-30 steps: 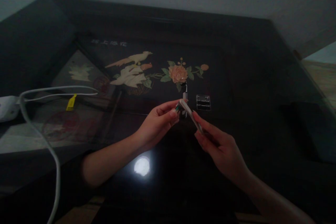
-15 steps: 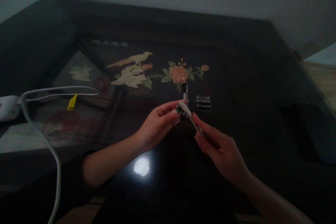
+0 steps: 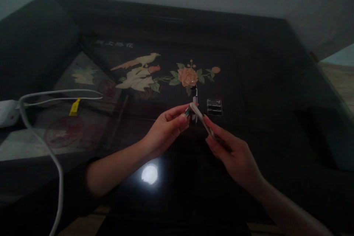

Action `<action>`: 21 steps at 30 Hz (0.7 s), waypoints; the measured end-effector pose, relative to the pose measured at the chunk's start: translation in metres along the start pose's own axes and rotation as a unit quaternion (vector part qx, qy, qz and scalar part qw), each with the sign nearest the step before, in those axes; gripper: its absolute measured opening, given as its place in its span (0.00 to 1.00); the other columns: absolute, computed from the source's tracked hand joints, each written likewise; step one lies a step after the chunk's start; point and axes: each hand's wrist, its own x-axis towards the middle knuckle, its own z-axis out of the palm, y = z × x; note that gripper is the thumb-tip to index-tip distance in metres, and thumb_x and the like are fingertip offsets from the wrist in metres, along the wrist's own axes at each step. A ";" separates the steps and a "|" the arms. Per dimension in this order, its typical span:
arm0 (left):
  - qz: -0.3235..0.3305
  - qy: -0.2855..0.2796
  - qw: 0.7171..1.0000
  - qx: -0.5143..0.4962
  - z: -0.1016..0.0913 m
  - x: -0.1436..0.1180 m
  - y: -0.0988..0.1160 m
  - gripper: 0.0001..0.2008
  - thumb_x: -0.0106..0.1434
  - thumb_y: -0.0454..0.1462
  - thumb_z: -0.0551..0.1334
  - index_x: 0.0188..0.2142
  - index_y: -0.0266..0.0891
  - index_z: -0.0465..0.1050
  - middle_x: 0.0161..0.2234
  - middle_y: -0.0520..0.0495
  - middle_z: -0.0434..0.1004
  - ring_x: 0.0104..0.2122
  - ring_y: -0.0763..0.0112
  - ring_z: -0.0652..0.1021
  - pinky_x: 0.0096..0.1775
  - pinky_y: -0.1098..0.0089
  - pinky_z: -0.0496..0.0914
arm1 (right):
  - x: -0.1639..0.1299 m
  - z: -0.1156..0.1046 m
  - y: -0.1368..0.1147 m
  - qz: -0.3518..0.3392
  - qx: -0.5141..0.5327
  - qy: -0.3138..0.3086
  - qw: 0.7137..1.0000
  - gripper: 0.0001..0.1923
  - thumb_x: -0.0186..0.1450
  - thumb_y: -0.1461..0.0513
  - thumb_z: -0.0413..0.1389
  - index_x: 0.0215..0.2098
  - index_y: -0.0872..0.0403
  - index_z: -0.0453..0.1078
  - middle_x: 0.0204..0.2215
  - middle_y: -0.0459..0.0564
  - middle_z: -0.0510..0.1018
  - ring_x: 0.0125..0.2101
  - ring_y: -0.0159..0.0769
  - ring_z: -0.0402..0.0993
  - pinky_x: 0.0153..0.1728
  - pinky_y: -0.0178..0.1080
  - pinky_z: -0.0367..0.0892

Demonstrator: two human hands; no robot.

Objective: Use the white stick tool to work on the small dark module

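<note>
My left hand is closed, pinching a small dark-and-green piece between thumb and fingers; its kind is too small to make out. A slim, pale, flat object slants up from my right hand, which is closed around its lower end. The tip of this object meets or nearly meets the small piece at my left fingertips. Just behind them a narrow black-and-white thing shows, partly covered by the hands. Close by on the right lies a small clear case with dark slots.
The glossy black tabletop bears inlaid birds and flowers. A white cable curves along the left from a white block, with a yellow tag beside it. A dark flat item lies at the right.
Both hands keep their grips almost in place. The pale object's tip has shifted very slightly, and the whole view has moved a little.
</note>
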 end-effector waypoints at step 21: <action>0.008 0.004 1.000 0.003 -0.002 0.001 0.000 0.20 0.49 0.40 0.75 0.42 0.38 0.81 0.28 0.51 0.78 0.26 0.79 0.71 0.34 0.76 0.67 | -0.005 0.004 -0.006 -0.030 0.031 -0.042 0.998 0.23 0.66 0.65 0.54 0.59 0.47 0.68 0.37 0.48 0.82 0.39 0.39 0.79 0.39 0.42 0.78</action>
